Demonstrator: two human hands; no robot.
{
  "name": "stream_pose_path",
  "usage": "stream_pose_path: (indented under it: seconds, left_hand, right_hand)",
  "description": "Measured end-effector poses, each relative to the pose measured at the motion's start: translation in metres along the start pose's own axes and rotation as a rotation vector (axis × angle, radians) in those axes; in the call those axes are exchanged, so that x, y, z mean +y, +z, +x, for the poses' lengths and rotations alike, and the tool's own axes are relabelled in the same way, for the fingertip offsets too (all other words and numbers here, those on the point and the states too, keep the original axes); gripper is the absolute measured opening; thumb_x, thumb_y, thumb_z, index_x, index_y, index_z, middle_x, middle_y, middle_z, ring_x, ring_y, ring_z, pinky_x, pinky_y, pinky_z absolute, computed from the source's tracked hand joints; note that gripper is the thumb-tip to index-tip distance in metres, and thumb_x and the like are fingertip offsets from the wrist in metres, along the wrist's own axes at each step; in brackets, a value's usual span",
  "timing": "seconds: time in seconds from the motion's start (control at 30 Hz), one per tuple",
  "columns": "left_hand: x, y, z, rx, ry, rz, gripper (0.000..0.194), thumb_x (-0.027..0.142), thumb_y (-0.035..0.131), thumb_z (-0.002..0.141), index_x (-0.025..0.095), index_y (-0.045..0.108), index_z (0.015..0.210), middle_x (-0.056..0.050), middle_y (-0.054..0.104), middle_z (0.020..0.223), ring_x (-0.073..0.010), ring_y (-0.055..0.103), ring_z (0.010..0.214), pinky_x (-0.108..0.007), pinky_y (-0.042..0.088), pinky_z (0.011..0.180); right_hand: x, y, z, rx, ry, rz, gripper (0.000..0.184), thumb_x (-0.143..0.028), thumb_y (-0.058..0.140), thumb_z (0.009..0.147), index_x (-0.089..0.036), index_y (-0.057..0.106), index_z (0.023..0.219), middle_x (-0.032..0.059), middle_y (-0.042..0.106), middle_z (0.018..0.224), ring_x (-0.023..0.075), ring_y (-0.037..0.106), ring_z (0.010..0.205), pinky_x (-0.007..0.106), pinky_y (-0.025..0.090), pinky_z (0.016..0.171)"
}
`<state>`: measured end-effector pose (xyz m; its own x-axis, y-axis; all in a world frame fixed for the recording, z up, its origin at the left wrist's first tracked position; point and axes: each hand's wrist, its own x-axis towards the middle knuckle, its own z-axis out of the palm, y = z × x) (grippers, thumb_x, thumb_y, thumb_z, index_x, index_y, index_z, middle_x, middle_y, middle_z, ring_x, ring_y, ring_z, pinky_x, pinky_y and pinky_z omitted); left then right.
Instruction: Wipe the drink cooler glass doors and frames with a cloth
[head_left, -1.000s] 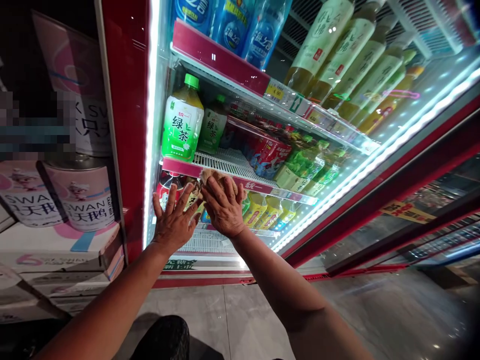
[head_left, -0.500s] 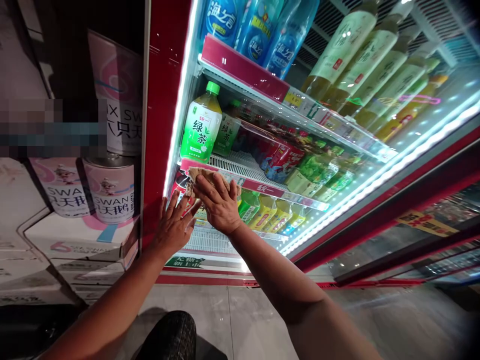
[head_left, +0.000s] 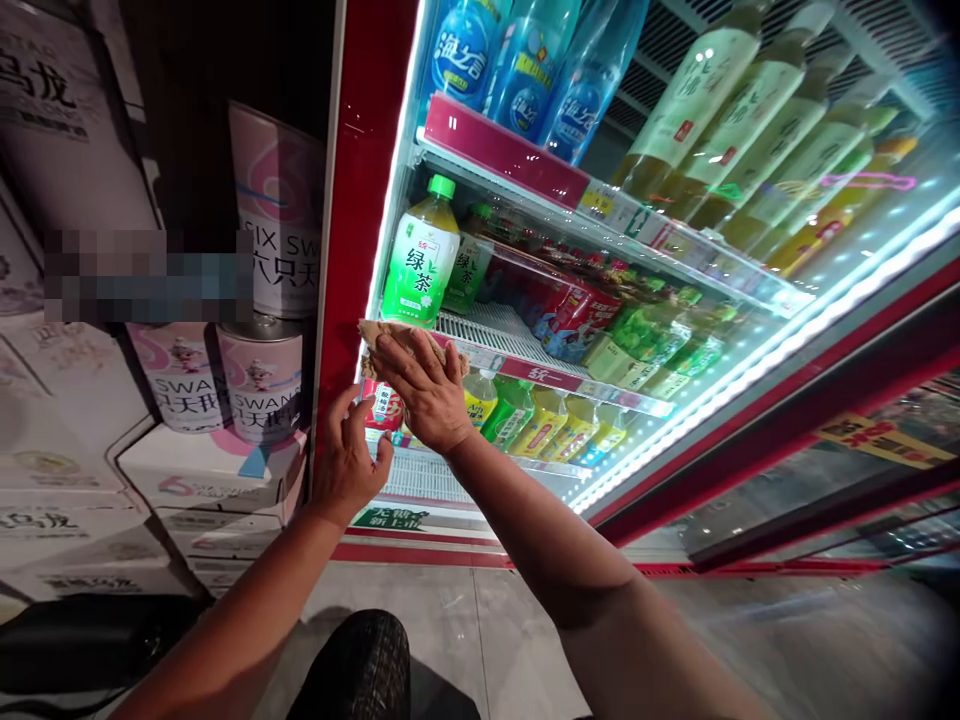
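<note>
My right hand [head_left: 427, 392] lies flat over a tan cloth [head_left: 382, 336], holding it against the glass front of a lit drinks fridge. The cloth covers the left end of a shelf edge, just below a green-tea bottle [head_left: 420, 255] with a green cap. My left hand [head_left: 352, 455] is beside the fridge's red frame [head_left: 349, 200], lower and to the left. Its fingers are bent and apart, with nothing in them. Behind the hands, a red-labelled bottle [head_left: 384, 405] is partly hidden.
Blue-labelled bottles [head_left: 459, 50] and several pale-labelled bottles [head_left: 694, 95] stand on the upper shelf. Pink-and-white cans [head_left: 262, 385] sit on cartons [head_left: 217, 465] at left. A black object [head_left: 82, 640] rests on the floor at lower left. My knee [head_left: 356, 660] shows below.
The view has shifted, so the fridge sits farther right. My right hand and the cloth have slid left across the glass. My left hand's fingers, stretched out before, are now bent.
</note>
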<state>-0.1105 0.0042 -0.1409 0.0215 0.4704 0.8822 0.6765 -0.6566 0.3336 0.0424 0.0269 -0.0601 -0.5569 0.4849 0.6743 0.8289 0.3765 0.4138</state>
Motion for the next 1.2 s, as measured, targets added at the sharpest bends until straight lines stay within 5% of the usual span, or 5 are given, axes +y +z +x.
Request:
stream_pose_path:
  seconds: [0.23, 0.53, 0.8, 1.03, 1.2]
  left_hand:
    - [0.001, 0.002, -0.006, -0.175, 0.044, 0.169, 0.088, 0.021, 0.059, 0.086, 0.011, 0.01, 0.159, -0.025, 0.027, 0.162, -0.0365, 0.026, 0.151, -0.053, 0.033, 0.118]
    - [0.009, 0.001, -0.015, -0.183, -0.027, 0.207, 0.087, 0.019, 0.06, 0.084, 0.01, 0.015, 0.158, -0.025, 0.025, 0.163, -0.0381, 0.027, 0.151, -0.055, 0.036, 0.117]
    - [0.021, 0.01, -0.017, -0.183, -0.041, 0.139, 0.079, 0.02, 0.056, 0.089, 0.008, 0.017, 0.156, -0.025, 0.013, 0.166, -0.0364, 0.011, 0.155, -0.056, 0.031, 0.12]
    - [0.028, 0.018, -0.031, -0.316, -0.087, 0.222, 0.081, 0.02, 0.057, 0.086, 0.003, 0.02, 0.155, -0.03, 0.021, 0.162, -0.0379, 0.016, 0.154, -0.059, 0.03, 0.119]
    - [0.036, 0.018, -0.024, -0.349, -0.072, 0.191, 0.075, 0.019, 0.057, 0.085, 0.008, 0.029, 0.153, -0.023, 0.02, 0.165, -0.0339, 0.014, 0.155, -0.057, 0.024, 0.122]
  right_hand:
    - [-0.017, 0.012, -0.016, -0.033, -0.028, 0.038, 0.057, -0.022, 0.047, 0.096, -0.031, 0.041, 0.152, -0.0111, 0.035, 0.161, 0.0176, -0.011, 0.156, 0.047, -0.021, 0.123]
    - [-0.021, 0.017, -0.02, -0.07, -0.009, 0.097, 0.057, -0.023, 0.045, 0.098, -0.032, 0.038, 0.154, -0.0079, 0.037, 0.16, 0.0195, 0.002, 0.157, 0.047, -0.02, 0.123]
    - [-0.008, 0.015, -0.033, -0.09, -0.041, 0.118, 0.06, -0.021, 0.048, 0.097, -0.034, 0.036, 0.154, -0.0073, 0.04, 0.159, 0.019, 0.009, 0.156, 0.048, -0.016, 0.124]
    - [-0.007, 0.019, -0.051, -0.057, -0.067, 0.091, 0.056, -0.022, 0.048, 0.097, -0.033, 0.042, 0.151, -0.007, 0.045, 0.156, 0.0188, 0.012, 0.156, 0.045, -0.013, 0.125]
    - [0.006, 0.016, -0.06, -0.038, -0.029, 0.07, 0.058, -0.023, 0.05, 0.096, -0.033, 0.04, 0.152, -0.0037, 0.048, 0.154, 0.0215, 0.017, 0.155, 0.048, -0.013, 0.125]
